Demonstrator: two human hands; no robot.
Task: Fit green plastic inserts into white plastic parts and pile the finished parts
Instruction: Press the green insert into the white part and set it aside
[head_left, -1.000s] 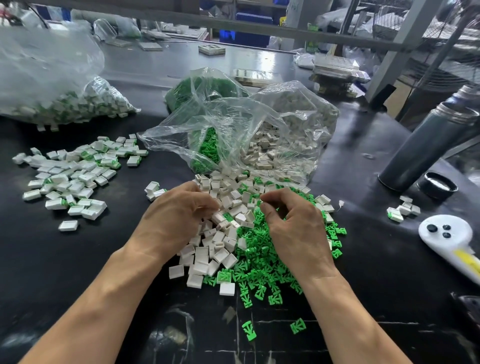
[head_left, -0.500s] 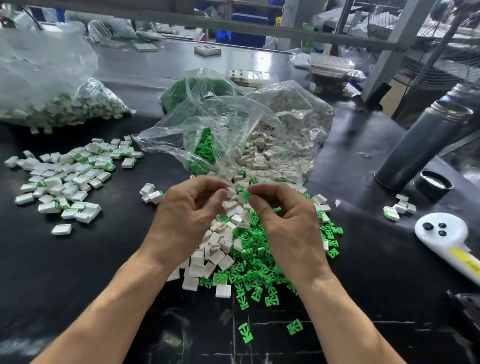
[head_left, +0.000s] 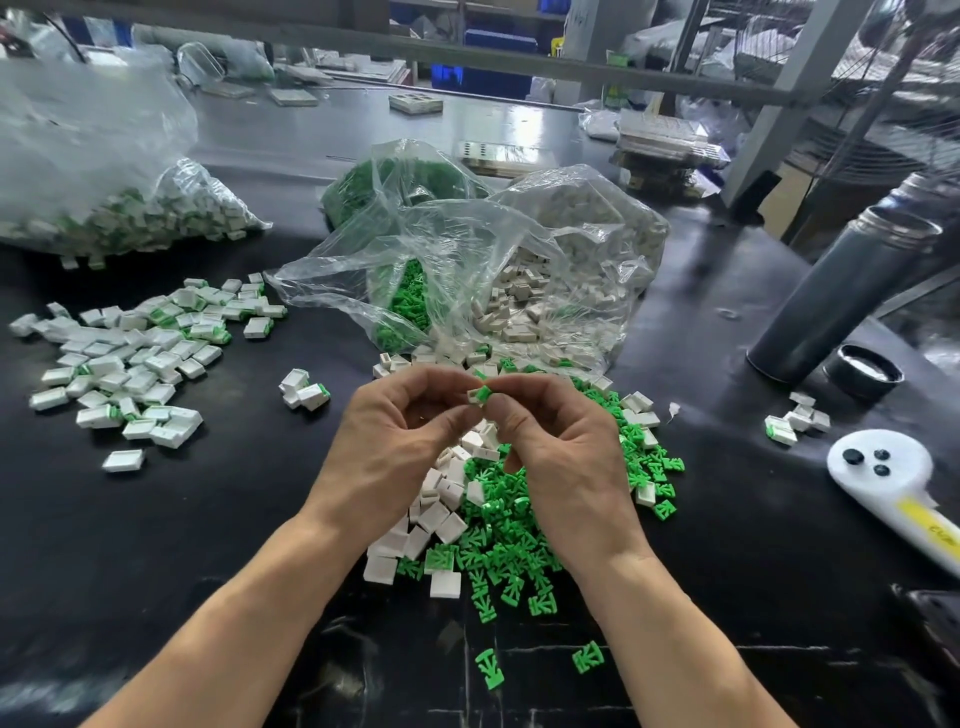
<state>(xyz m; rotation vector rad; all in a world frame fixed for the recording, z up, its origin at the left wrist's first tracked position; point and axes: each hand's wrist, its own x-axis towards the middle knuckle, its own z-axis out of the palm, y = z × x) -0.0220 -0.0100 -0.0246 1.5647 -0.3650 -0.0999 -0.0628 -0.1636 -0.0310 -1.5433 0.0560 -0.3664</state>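
At frame centre, the left hand (head_left: 395, 447) and right hand (head_left: 566, 457) together pinch one white part (head_left: 474, 396) with a green insert (head_left: 484, 393) at its end, raised above the mixed loose pile (head_left: 488, 519). Finished parts (head_left: 130, 358) lie at left on the glossy black table (head_left: 156, 545), which shows bare surface at lower left. Crinkled clear bags (head_left: 467, 270) sit behind. A grey cylindrical flask (head_left: 836, 291) stands at right; the yellow label on the white handle (head_left: 904, 493) is illegible.

hands (head_left: 483, 447) lifted off pile | now pinch white part (head_left: 474, 396) with green insert (head_left: 484, 393)
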